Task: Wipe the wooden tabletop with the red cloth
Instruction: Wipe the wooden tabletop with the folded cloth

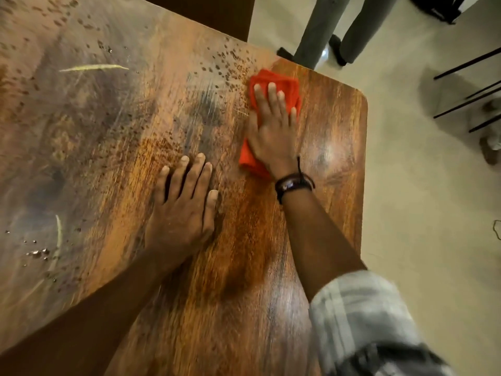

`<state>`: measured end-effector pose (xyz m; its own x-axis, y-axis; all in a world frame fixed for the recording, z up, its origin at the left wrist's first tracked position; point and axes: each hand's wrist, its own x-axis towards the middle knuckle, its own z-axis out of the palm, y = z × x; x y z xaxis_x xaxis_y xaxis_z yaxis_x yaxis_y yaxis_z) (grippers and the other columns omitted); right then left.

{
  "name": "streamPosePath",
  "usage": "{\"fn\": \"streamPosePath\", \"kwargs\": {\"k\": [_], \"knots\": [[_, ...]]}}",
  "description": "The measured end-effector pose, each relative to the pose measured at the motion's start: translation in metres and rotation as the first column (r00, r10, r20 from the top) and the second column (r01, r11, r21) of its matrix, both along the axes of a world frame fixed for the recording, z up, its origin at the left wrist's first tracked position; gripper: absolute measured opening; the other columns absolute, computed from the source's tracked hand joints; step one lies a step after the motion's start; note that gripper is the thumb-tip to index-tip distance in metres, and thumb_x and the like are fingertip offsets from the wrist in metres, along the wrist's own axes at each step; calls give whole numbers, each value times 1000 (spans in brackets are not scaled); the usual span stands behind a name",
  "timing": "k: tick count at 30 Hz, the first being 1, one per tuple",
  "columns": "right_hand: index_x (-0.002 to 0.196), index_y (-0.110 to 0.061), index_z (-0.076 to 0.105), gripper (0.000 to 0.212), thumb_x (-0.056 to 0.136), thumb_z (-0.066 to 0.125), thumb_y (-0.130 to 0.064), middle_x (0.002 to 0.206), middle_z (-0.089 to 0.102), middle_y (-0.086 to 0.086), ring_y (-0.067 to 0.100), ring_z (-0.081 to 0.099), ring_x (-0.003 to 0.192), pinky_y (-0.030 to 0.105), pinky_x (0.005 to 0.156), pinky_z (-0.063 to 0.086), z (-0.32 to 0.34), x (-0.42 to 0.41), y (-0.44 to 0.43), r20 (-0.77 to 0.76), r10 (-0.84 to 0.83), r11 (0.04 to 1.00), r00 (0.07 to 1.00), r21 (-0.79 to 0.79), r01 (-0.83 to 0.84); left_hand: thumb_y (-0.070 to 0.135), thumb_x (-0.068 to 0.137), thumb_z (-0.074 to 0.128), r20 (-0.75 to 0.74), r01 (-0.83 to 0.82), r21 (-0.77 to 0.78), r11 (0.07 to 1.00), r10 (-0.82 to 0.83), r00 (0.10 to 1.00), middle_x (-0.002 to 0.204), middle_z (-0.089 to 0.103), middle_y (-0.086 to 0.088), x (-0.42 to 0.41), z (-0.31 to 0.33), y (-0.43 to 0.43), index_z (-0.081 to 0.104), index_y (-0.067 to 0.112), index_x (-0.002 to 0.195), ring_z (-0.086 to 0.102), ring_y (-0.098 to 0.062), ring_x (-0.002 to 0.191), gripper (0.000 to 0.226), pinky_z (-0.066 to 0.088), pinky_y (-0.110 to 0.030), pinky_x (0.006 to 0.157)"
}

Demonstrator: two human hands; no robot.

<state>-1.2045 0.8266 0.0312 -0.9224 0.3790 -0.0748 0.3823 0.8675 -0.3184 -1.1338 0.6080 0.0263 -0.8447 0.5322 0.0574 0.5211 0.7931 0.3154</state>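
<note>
The wooden tabletop fills most of the view, with droplets and smears across its left and far parts. A folded red cloth lies near the table's far right corner. My right hand presses flat on the cloth, fingers spread, with a dark bracelet at the wrist. My left hand rests flat on the bare wood to the left of the cloth, fingers apart, holding nothing.
The table's rounded right edge drops to a pale floor. A person's legs in grey trousers stand just beyond the far corner. Black chair legs are at the right. A dark chair back sits behind the table.
</note>
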Motion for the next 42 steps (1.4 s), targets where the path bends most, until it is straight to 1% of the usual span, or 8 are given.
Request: {"fn": "streamPosePath", "kwargs": {"k": [3,7,9,17,23,30,35,42], "knots": [[159,-32,16,61,100,24,-46,168,9,-4,17,4,156,46,125,-2,-2,53,-6,-9,38,999,999,15,-38,33,103,26,-16,7,-9,1000,-7,1000,159,35,-11,1,0,1,39,6,150,28,-31,149,56,20,-56,120],[160,-29,10,65,97,19,-46,169,3,0,21,-1,156,51,125,-3,-1,46,48,-10,-266,964,964,-6,266,33,103,27,-19,2,4,1000,-2,1000,160,33,-11,2,0,2,38,6,150,28,-31,148,56,19,-55,120],[160,-28,7,63,100,16,-45,169,0,2,23,-3,156,52,125,-4,-2,10,65,23,-322,947,947,-3,322,33,103,27,-15,2,-2,1000,-2,1000,160,32,-11,1,-1,2,38,6,151,27,-31,149,56,18,-55,120],[160,-27,5,57,108,22,-40,169,-3,4,23,-3,156,50,125,-6,3,-74,31,75,-155,988,985,10,155,34,103,26,13,12,32,999,-13,1000,160,33,-11,1,-3,1,38,6,150,24,-29,150,56,16,-53,121],[158,-30,21,57,102,25,-40,168,12,-3,16,5,156,49,126,0,-1,52,-51,-89,-9,999,996,-40,6,31,101,26,17,27,-7,1000,-27,999,161,31,-11,1,-2,-2,36,7,151,23,-29,150,57,16,-55,121],[158,-32,24,58,101,35,-34,167,15,-7,14,10,155,49,123,12,2,215,-132,-14,-79,997,997,15,79,30,99,24,14,44,-35,998,-44,999,162,28,-10,-2,-4,-2,32,8,153,22,-30,151,59,18,-56,120],[158,-31,22,56,103,29,-39,168,13,-4,12,4,156,45,126,-2,0,143,-101,-52,-108,994,993,-4,108,27,99,28,20,40,-21,999,-40,999,161,31,-11,-1,-3,-3,34,7,152,24,-31,150,57,19,-57,120],[159,-31,16,56,106,31,-37,169,7,0,19,3,156,47,125,-3,-3,10,-39,-6,-95,995,995,-21,95,29,101,28,28,36,51,998,-38,999,161,31,-8,-1,-6,-4,35,10,152,22,-28,151,55,14,-53,122]]}}
